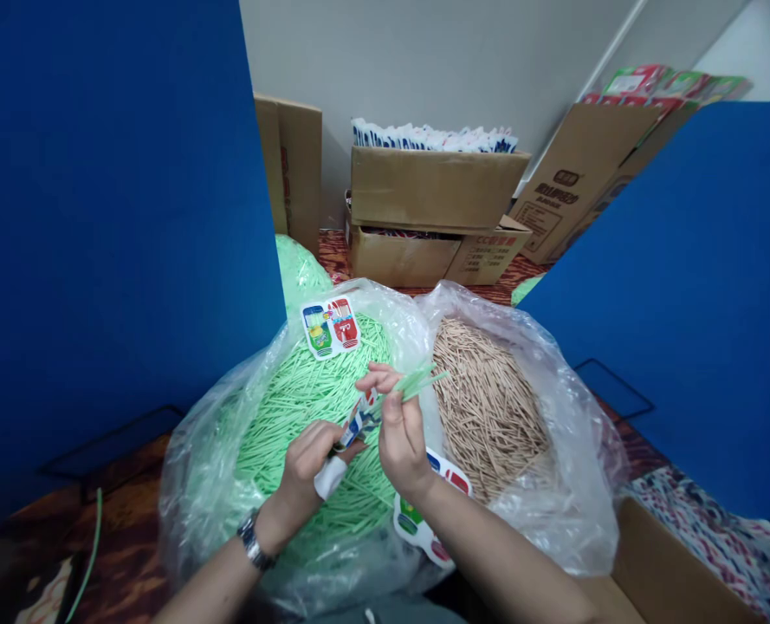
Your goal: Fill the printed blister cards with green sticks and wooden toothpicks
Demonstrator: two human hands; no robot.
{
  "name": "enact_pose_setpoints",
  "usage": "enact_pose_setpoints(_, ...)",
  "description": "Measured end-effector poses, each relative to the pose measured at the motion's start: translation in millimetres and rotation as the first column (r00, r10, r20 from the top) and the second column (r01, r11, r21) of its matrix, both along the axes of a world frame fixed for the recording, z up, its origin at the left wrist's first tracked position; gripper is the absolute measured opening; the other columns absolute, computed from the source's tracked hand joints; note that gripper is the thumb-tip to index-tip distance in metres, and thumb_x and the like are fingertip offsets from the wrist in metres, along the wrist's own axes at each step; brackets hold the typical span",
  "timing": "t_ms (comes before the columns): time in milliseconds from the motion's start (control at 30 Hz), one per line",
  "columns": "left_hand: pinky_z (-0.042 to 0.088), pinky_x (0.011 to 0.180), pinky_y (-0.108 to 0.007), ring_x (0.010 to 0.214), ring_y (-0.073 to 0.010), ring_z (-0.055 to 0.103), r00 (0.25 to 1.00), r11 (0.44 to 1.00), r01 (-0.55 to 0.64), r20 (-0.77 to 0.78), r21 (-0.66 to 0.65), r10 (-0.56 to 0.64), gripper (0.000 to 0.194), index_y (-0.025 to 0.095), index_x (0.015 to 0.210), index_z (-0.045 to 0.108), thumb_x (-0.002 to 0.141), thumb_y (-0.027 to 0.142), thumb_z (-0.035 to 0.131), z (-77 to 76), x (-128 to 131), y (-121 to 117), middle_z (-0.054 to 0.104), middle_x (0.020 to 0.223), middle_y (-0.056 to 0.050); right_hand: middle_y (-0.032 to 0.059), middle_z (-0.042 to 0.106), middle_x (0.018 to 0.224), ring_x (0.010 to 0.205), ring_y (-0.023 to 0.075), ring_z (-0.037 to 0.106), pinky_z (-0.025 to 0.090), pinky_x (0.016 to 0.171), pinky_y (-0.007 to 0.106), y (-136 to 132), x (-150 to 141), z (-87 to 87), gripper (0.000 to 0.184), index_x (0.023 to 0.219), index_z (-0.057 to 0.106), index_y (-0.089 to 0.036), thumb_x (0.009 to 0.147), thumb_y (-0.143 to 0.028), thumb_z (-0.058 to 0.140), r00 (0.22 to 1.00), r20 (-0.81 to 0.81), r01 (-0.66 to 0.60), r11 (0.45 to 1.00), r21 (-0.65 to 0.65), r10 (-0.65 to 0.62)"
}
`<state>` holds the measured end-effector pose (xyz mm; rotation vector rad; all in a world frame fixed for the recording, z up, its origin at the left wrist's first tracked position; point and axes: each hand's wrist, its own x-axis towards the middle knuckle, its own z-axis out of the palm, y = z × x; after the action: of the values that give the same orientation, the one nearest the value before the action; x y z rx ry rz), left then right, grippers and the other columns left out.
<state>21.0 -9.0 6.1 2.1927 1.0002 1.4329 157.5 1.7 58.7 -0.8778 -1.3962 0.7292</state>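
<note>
Left hand (pixel 307 455) grips a small printed packet (pixel 357 422), red, white and blue, tilted up to the right, its lower end clamped between thumb and fingers. Right hand (pixel 403 440) pinches a small bundle of thin green sticks (pixel 416 382) between thumb and fingers; the bundle's tips point right. Its lower ends sit right at the packet's upper end; can't tell if they're inside. White piece (pixel 330 477) at the left palm, unclear what. Metal-band watch (pixel 253 539) on left wrist.

Both hands are over a clear plastic bag (pixel 196 494) full of loose green sticks (pixel 294 416). Beside it, to the right, a second clear bag (pixel 583 494) with brown sticks (pixel 488 407). A die-cut card (pixel 331 327) with green and red jar drawings lies on the green pile's far side; a similar card (pixel 408 518) is partly hidden under the right forearm.

Behind: two stacked cardboard boxes, upper one (pixel 436 186) packed with white-and-blue packets (pixel 433 137), lower one (pixel 404 256) partly covered. Blue panels (pixel 112 199) both sides. Open carton (pixel 670 563) lower right, near multicolored packets (pixel 715 542).
</note>
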Motion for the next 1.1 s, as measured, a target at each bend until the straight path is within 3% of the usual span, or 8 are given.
enact_pose_setpoints(167, 0.043, 0.061, -0.026, 0.066, -0.0138, 0.054, 1.0, 1.0, -0.021, 0.016, -0.004, 0.021, 0.013, 0.018, 0.086, 0.055, 0.08, 0.009, 0.064, -0.7, 1, 1, 0.06, 0.074, -0.002, 0.0082, 0.042, 0.133, 0.125, 0.0204, 0.04, 0.025, 0.109, 0.046, -5, -1, -6.2, 0.023, 0.101, 0.047, -0.022, 0.099, -0.037, 0.029, 0.994, 0.111, 0.029, 0.996, -0.086, -0.019)
enact_pose_setpoints(433, 0.047, 0.065, -0.027, 0.069, -0.0154, 0.06, 1.0, 1.0, 0.0, 0.018, 0.013, 0.0, 0.014, 0.017, 0.09, 0.058, 0.079, 0.014, 0.067, -2.6, -6, 4, 0.065, 0.076, -0.004, 0.0086, 0.038, 0.145, 0.136, 0.0243, 0.031, 0.023, 0.112, 0.049, 3, 24, 8.0, 0.05, 0.142, 0.026, -0.027, 0.096, -0.046, 0.03, 0.961, 0.27, -0.062, 0.998, -0.005, 0.061)
enact_pose_setpoints(600, 0.047, 0.065, -0.026, 0.068, -0.015, 0.059, 0.998, 0.995, -0.009, 0.054, -0.096, 0.014, 0.006, 0.017, 0.086, 0.06, 0.082, 0.016, 0.064, -4.2, -8, 4, 0.065, 0.076, -0.004, 0.0027, 0.056, 0.131, 0.135, 0.0264, 0.034, 0.004, 0.114, 0.057, 6, 30, 5.8, 0.042, 0.136, 0.044, -0.033, 0.095, -0.038, 0.039, 0.777, 0.62, -0.238, 0.962, 0.136, 0.105)
enact_pose_setpoints(700, 0.045, 0.061, -0.025, 0.064, -0.0137, 0.057, 0.997, 0.975, -0.015, 0.064, -0.224, 0.03, 0.01, 0.016, 0.076, 0.061, 0.084, 0.021, 0.06, -6.1, -12, 2, 0.064, 0.073, -0.003, 0.0049, 0.046, 0.141, 0.134, 0.0245, 0.034, 0.018, 0.113, 0.052, 13, 37, -0.8, 0.045, 0.139, 0.039, -0.03, 0.095, -0.037, 0.039, 0.87, 0.49, -0.098, 0.992, 0.083, 0.045)
enact_pose_setpoints(833, 0.042, 0.054, -0.023, 0.056, -0.012, 0.053, 0.981, 0.91, -0.019, 0.168, -0.415, 0.097, 0.026, 0.014, 0.067, 0.061, 0.087, 0.031, 0.055, -7.3, -14, 2, 0.06, 0.063, -0.001, 0.0096, 0.059, 0.12, 0.103, 0.0207, 0.059, 0.048, 0.086, 0.038, 22, 40, -19.3, 0.05, 0.136, 0.04, -0.024, 0.091, -0.046, 0.046, 0.981, 0.15, -0.073, 0.946, -0.316, 0.126)
enact_pose_setpoints(900, 0.046, 0.057, -0.024, 0.06, -0.0134, 0.057, 0.955, 0.849, 0.083, 0.286, -0.522, 0.083, 0.023, 0.014, 0.079, 0.065, 0.085, 0.035, 0.058, -7.6, -12, 4, 0.065, 0.07, -0.002, 0.0032, 0.064, 0.086, 0.071, 0.0149, 0.06, 0.05, 0.066, 0.029, 24, 37, -29.2, 0.044, 0.12, 0.051, -0.02, 0.087, -0.049, 0.052, 0.984, -0.009, -0.165, 0.873, -0.459, 0.18)
enact_pose_setpoints(967, 0.051, 0.065, -0.026, 0.07, -0.0168, 0.063, 0.906, 0.772, 0.207, 0.416, -0.601, 0.081, 0.03, 0.014, 0.096, 0.065, 0.078, 0.037, 0.067, -8.5, -9, 8, 0.07, 0.084, -0.005, -0.0035, 0.056, 0.065, 0.056, 0.0109, 0.053, 0.045, 0.055, 0.024, 24, 33, -35.5, 0.035, 0.103, 0.055, -0.019, 0.085, -0.049, 0.056, 0.983, -0.088, -0.184, 0.858, -0.479, 0.162)
enact_pose_setpoints(1100, 0.052, 0.065, -0.026, 0.07, -0.0172, 0.064, 0.881, 0.685, 0.234, 0.448, -0.69, 0.15, 0.032, 0.012, 0.091, 0.066, 0.07, 0.035, 0.075, -11.5, -5, 21, 0.072, 0.083, -0.005, -0.0023, 0.058, 0.071, 0.062, 0.012, 0.056, 0.047, 0.059, 0.024, 27, 31, -36.9, 0.031, 0.106, 0.053, -0.02, 0.087, -0.044, 0.055, 0.988, 0.013, -0.137, 0.899, -0.416, 0.156)
